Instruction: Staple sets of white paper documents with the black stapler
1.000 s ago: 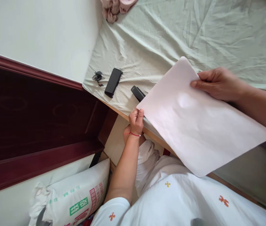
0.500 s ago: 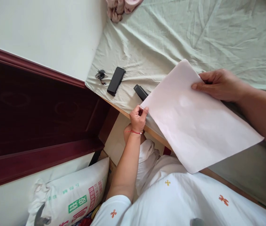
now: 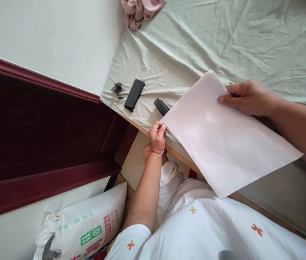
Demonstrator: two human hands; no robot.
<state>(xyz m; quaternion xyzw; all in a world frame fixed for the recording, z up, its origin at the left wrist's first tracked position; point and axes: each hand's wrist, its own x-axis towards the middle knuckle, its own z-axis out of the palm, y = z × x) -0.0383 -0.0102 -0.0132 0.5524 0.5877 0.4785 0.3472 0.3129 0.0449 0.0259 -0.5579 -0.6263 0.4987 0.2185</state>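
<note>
A large white sheet of paper (image 3: 223, 139) is held over the edge of a bed covered with a pale green sheet (image 3: 201, 39). My left hand (image 3: 157, 136), with a red string at the wrist, pinches the paper's left corner. My right hand (image 3: 246, 97) grips its far edge, thumb on top. A black stapler-like object (image 3: 160, 106) lies on the bed just beyond my left hand, partly hidden by the paper.
A black rectangular case (image 3: 134, 95) and a small bunch of keys (image 3: 117, 88) lie near the bed's corner. Pink cloth (image 3: 142, 11) is bunched at the top. A dark red wooden headboard (image 3: 47, 133) stands left, with a printed white sack (image 3: 82, 227) below.
The paper has sunk slightly toward the bed and shifted a little left. My left hand's grip at the corner has tightened; my right hand barely moved.
</note>
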